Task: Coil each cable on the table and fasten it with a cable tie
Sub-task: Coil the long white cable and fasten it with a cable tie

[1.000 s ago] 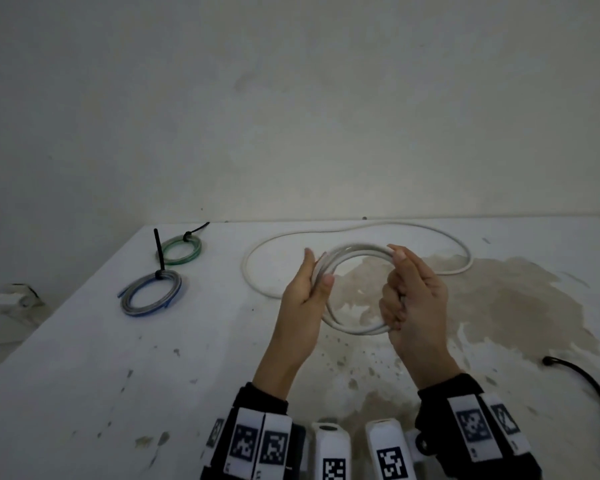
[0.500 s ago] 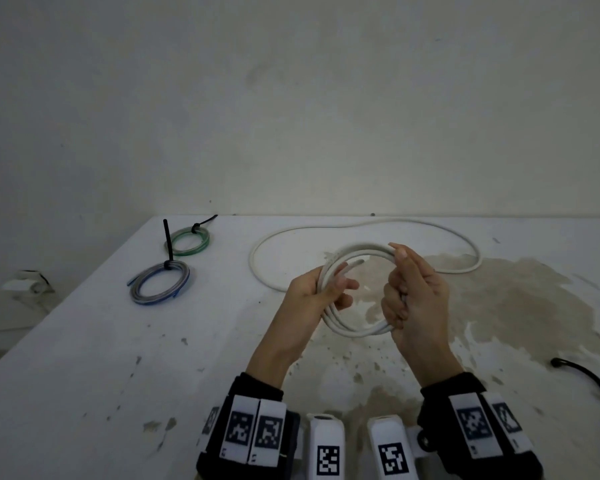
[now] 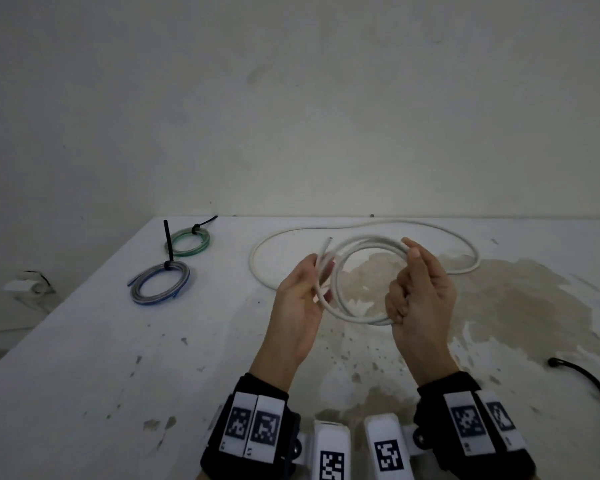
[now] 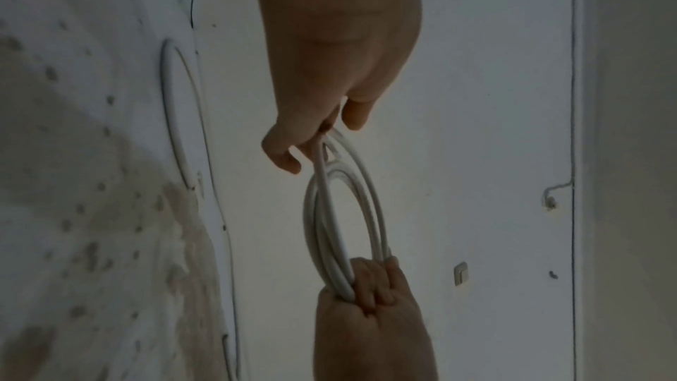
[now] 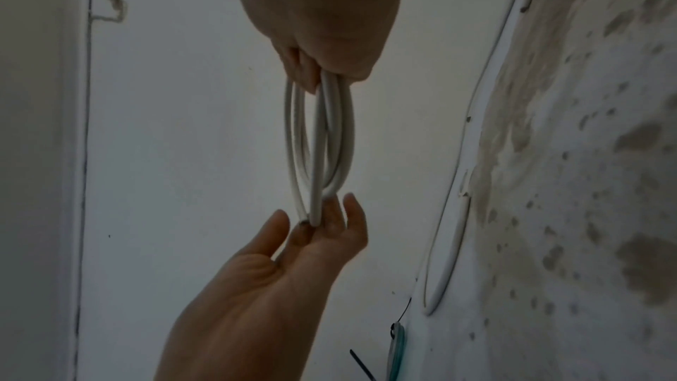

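Gripping coil: right fingers (left fingers opposite).

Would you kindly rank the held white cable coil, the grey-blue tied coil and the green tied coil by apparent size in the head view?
1. White cable coil, though nearest the camera.
2. Grey-blue tied cable coil.
3. Green tied cable coil, smaller, but farther back.

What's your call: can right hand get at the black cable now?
Probably not yet: right hand grips the white coil, though nothing lies between it and the black cable.
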